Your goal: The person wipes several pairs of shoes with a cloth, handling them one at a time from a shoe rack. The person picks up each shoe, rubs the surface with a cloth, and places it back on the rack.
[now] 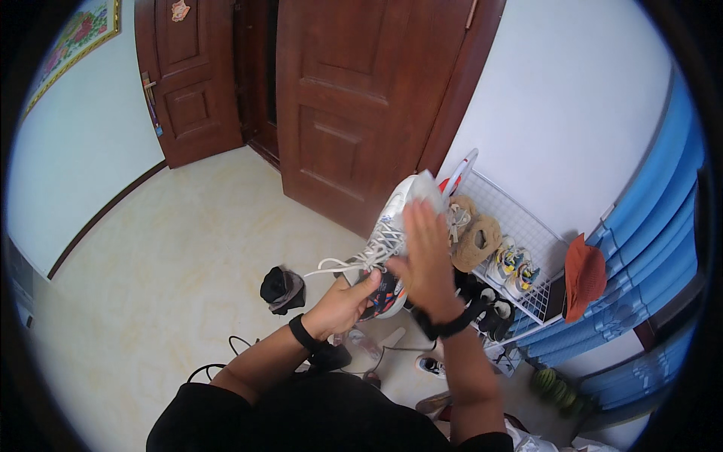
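Note:
My left hand [344,302] grips a white lace-up sneaker [387,226] at its heel end, the thumb over the collar. The heel part is dark with orange and blue patterns, and the toe points up and away from me. White laces [370,257] are tied in a bow, with a loop hanging out to the left. Over the right side of the sneaker's front lies my right hand [426,248], blurred, its palm against a whitish, thin wipe or cloth [426,189]. The wipe covers part of the toe; its exact material cannot be told.
At the right stands a white wire shoe rack [528,308] with brown fuzzy shoes [480,243], colourful sneakers [514,268] and dark shoes below. An orange hat [584,277] hangs beside blue curtains [649,282]. A black cap-like item [282,290] and black cables lie on the floor near wooden doors [361,113].

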Demonstrator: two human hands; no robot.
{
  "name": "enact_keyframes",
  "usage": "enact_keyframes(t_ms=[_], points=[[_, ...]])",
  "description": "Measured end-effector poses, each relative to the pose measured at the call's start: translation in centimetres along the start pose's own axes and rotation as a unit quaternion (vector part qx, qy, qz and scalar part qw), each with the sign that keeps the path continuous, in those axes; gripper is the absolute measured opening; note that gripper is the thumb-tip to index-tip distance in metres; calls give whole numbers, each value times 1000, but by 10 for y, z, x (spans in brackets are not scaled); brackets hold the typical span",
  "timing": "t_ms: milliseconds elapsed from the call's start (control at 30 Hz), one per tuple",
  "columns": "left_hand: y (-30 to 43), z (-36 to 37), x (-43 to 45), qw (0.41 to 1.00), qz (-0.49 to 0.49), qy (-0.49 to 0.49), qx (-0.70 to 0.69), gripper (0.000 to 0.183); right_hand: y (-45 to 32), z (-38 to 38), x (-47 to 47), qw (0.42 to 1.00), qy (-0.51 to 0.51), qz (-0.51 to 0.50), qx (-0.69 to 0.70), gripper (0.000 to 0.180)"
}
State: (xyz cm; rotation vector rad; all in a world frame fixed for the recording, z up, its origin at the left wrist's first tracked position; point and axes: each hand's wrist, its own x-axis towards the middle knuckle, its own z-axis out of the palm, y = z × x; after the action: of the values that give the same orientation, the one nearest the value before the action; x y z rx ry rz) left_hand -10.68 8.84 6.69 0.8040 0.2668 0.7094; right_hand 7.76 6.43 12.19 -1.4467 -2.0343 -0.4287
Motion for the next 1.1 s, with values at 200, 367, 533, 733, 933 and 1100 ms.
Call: enact_keyframes(t_ms=[200,367,533,733,933,1100], points=[[-3,-20,3,999,-18,-2,51,29,-23,16,-30,999,-8,41,31,86],[3,-23,1,998,-17,-53,9,37,26,-3,20,999,20,9,-31,80],[5,-25,-2,999,-22,-41,1,35,14,19,9,997,66,47,16,79],[10,-39,4,995,-11,12,-101,34,-61,62,-67,989,31,87,117,92],[14,-35,2,993,-40,-54,-100,37,-26,38,-22,993,70,81,56,88],[4,-34,3,995,-22,-63,-74,37,3,25,-3,986,88,116,82,86]])
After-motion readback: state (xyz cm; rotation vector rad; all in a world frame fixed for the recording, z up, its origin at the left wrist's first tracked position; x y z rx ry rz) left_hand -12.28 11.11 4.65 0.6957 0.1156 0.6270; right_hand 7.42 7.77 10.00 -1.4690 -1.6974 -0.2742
